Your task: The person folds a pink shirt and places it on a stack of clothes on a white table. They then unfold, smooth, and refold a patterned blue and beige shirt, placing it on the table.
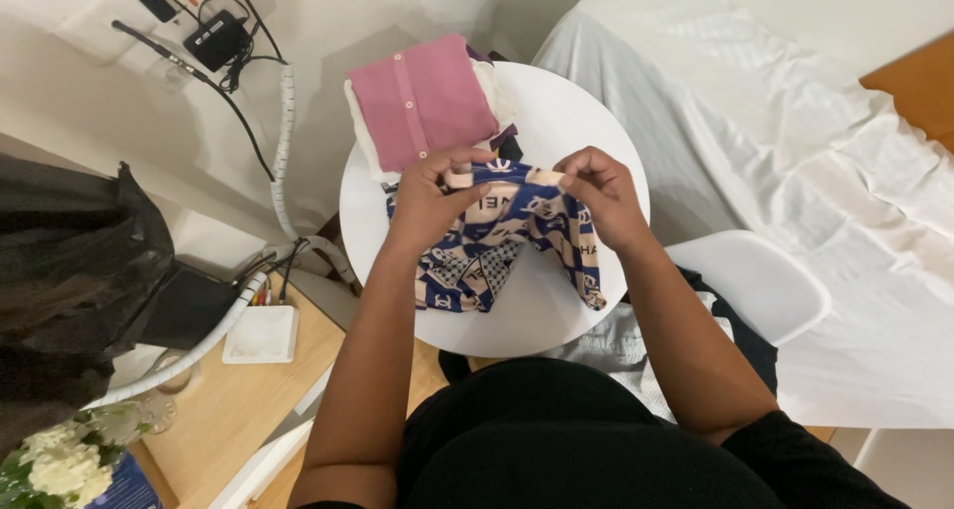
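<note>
Both hands hold up a blue, cream and white patterned garment (497, 241) over a round white table (586, 121). My left hand (429, 193) pinches its top edge on the left side. My right hand (601, 193) grips the same edge on the right. The cloth hangs down between the hands and bunches onto the tabletop. Behind it, at the table's far left, a folded pink buttoned garment (422, 101) lies on top of a folded white one (363, 136).
A bed with a white sheet (795, 141) fills the right side. A white chair (755, 280) with clothes on it stands by the table. Left are cables (283, 121), a black bag (70, 270), a wooden surface (238, 400) and white flowers (60, 464).
</note>
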